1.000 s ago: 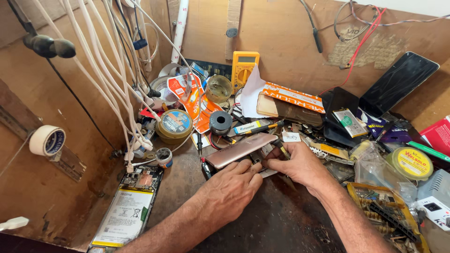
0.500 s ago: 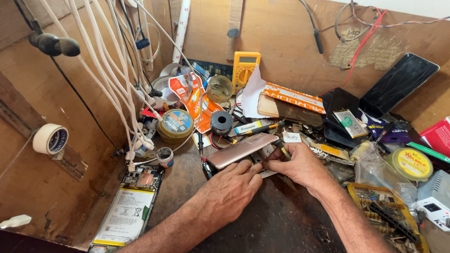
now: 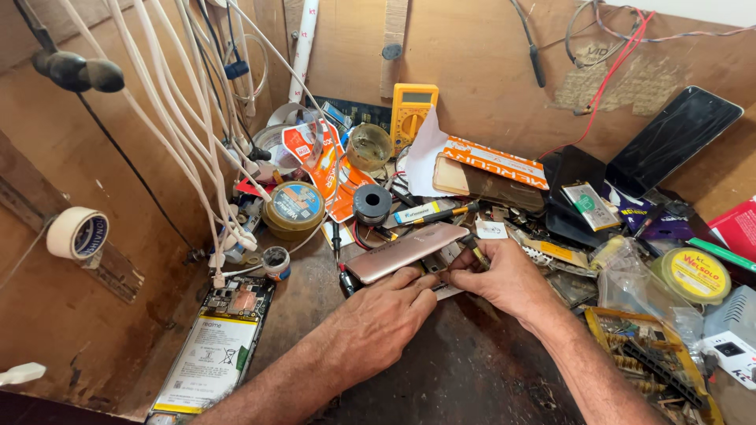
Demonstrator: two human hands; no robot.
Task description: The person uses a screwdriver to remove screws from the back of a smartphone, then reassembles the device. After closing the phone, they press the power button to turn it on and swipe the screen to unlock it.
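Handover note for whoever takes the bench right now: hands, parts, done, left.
Left hand: fingers on the near edge of the rose-gold phone back cover, steadying it.
Right hand: pinching a thin yellow-handled tool at the cover's right end.
Cover is tilted up off the phone body, only partly visible beneath.
Opened phone with battery lies at left.
Done: cover lifted at one edge.
Left: cover not yet fully off.

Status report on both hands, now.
Left hand and right hand both gripping rose-gold phone shell. Solder spool and clutter crowd behind it.
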